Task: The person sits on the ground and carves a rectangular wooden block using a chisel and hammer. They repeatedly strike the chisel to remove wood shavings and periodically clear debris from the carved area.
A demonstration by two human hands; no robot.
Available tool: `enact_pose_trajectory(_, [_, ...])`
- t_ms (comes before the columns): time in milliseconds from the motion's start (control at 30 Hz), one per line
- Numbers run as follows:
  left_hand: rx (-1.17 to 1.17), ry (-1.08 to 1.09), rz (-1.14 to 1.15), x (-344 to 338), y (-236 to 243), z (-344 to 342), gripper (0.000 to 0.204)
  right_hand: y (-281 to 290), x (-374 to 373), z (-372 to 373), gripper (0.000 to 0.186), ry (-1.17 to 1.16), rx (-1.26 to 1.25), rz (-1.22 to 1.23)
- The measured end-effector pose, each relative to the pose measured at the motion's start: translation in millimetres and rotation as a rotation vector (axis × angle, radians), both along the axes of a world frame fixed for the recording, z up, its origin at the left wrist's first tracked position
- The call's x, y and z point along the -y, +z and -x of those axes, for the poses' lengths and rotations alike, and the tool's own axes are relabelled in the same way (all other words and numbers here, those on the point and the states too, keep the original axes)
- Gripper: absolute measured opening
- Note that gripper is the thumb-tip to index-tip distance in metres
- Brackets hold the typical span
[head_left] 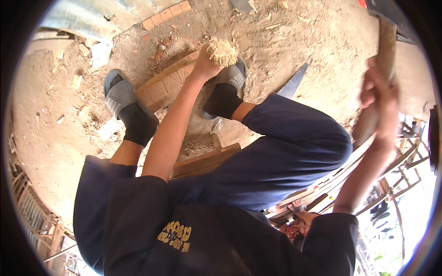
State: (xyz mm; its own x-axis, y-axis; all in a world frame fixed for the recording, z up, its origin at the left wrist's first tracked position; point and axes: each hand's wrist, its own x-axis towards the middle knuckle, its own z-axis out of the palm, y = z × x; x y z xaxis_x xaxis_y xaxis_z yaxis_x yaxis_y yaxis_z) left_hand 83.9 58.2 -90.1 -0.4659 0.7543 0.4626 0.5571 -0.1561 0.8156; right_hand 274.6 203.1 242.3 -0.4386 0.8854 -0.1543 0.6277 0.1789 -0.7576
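My left hand (206, 67) is closed in a fist around what looks like a chisel, held upright over a carved wooden board (162, 86). Only its frayed, pale wooden handle end (223, 52) shows; the blade is hidden. The board has a triangular pattern and lies on the ground between my sandalled feet. Raised at the far right, my right hand (381, 87), slightly blurred, grips a thick wooden handle (387, 43). A dark head (391, 13) tops this tool, and the picture's rim cuts off its full shape.
A dark, tapering blade (293, 82) lies on the dirt beside my right knee. Several bricks (166, 15) line up near a corrugated metal sheet (85, 16). Wooden planks (202, 161) lie close to my legs. Another person's hand (297, 204) shows behind me, lower right.
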Motion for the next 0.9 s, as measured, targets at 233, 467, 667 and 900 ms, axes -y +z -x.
enact_pose_trajectory(233, [0.498, -0.039, 0.136, 3, 15, 5, 0.017, -154, 143, 26, 0.026, 0.166, 0.113, 0.409])
enact_pose_trajectory(467, [0.451, -0.040, 0.096, 3, -3, 4, 0.022, -6, 116, 39, 0.031, 0.078, -0.099, -0.301])
enact_pose_trajectory(667, [0.370, 0.015, 0.097, 8, -12, 4, 0.023, 113, 40, 56, 0.034, 0.454, -0.711, -0.389])
enact_pose_trajectory(900, [0.546, -0.005, 0.221, -1, -4, 0, 0.018, -146, 131, 9, 0.022, 0.107, 0.067, 0.203])
